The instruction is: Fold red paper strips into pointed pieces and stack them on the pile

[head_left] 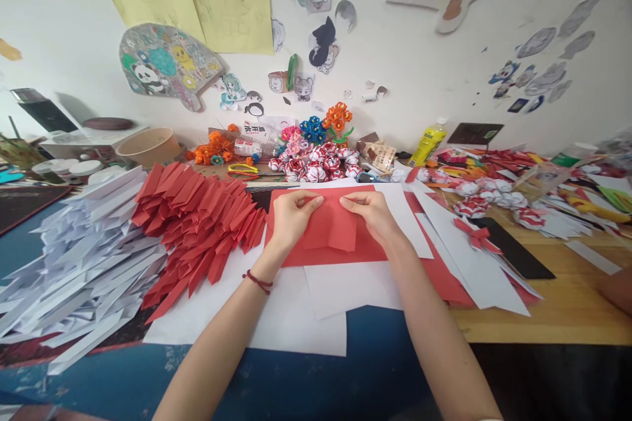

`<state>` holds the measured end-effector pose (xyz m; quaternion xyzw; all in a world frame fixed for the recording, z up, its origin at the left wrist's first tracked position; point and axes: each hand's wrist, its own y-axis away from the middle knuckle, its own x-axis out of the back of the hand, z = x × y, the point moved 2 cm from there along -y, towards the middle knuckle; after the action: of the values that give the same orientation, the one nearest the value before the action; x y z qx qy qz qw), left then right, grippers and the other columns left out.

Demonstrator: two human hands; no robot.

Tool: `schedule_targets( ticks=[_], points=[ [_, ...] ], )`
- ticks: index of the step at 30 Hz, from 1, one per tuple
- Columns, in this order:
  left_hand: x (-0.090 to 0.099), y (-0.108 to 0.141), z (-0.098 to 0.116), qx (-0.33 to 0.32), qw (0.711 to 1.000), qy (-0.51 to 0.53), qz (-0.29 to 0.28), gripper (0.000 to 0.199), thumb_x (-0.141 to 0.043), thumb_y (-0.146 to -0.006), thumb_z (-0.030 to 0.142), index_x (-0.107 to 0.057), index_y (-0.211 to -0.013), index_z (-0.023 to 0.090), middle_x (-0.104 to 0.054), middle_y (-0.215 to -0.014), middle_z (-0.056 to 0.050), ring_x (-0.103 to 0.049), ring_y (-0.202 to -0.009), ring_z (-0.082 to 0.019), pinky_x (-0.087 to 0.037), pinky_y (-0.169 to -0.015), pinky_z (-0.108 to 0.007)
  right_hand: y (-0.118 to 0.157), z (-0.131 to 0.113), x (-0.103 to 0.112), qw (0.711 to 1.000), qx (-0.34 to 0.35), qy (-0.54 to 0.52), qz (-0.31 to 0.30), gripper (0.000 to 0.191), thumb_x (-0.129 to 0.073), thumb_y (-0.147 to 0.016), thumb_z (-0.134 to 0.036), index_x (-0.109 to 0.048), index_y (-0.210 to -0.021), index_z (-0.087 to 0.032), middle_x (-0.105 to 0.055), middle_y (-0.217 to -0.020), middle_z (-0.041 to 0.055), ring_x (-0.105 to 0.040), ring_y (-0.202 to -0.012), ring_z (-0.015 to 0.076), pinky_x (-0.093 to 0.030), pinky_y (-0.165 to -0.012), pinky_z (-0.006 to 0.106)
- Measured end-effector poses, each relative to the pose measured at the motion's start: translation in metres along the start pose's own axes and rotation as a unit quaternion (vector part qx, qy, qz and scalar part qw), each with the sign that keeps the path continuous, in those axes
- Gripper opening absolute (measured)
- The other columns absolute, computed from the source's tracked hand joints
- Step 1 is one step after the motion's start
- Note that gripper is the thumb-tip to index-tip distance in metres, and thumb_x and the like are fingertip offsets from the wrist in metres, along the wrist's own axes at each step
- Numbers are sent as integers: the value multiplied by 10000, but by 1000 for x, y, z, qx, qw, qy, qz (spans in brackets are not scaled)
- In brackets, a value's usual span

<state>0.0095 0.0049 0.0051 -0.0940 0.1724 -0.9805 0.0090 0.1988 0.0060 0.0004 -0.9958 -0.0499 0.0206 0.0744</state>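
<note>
A small piece of red paper (330, 227) with a crease down its middle is held up between my two hands. My left hand (295, 214) pinches its upper left edge between thumb and fingers. On the opposite side, my right hand (369, 209) grips the upper right edge in the same way. Beneath it lies a larger red sheet (368, 251), on top of white sheets (296, 316). The lower edge of the held paper hangs slightly open over the red sheet.
Left of my hands are piles of folded red strips (197, 223) and folded white strips (83, 263). Red-and-white paper flowers (316, 164), a yellow bottle (428, 141) and yellow-handled scissors (243, 170) line the back. White sheets (464, 256) and a black board (518, 250) lie right.
</note>
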Motion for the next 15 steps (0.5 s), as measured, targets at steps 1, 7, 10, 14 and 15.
schedule_targets(
  ticks=[1,7,10,14,15],
  points=[
    [0,0,-1,-4,1000,-8,-1,263,-666,-772,401,-729,-829,152,-737,-815,-54,-670,-769,-189,-506,-672,-254,0,0,0,1000,1,-1,5,305,-805,-642,-447,-757,-789,-185,-740,-846,65,-666,-837,245,-507,-763,357],
    [5,-4,-3,-30,998,-58,0,295,-614,-812,442,-669,-785,153,-593,-601,14,-503,-539,-99,-364,-508,-205,-2,2,3,1000,-15,-18,4,316,-782,-671,-459,-721,-796,-175,-718,-846,59,-648,-817,225,-500,-737,336],
    [6,-6,-4,-32,998,-52,-5,286,-605,-824,442,-662,-804,163,-569,-589,20,-482,-526,-95,-362,-506,-204,-1,1,1,1000,-7,-2,-5,314,-757,-705,-468,-708,-846,-192,-704,-890,46,-636,-856,217,-491,-754,322],
    [6,-5,-3,-32,999,-15,5,278,-610,-824,444,-668,-831,172,-640,-711,-9,-559,-607,-118,-433,-564,-216,3,-4,-5,1000,9,11,-21,353,-754,-704,-492,-701,-911,-212,-696,-878,41,-633,-874,229,-488,-743,323],
    [6,-5,-2,-29,1000,-4,8,286,-612,-822,451,-672,-841,173,-656,-741,-19,-580,-631,-127,-449,-576,-222,4,-5,-6,999,6,14,-35,373,-753,-700,-503,-703,-925,-209,-698,-875,47,-635,-880,239,-490,-738,329]
  ],
)
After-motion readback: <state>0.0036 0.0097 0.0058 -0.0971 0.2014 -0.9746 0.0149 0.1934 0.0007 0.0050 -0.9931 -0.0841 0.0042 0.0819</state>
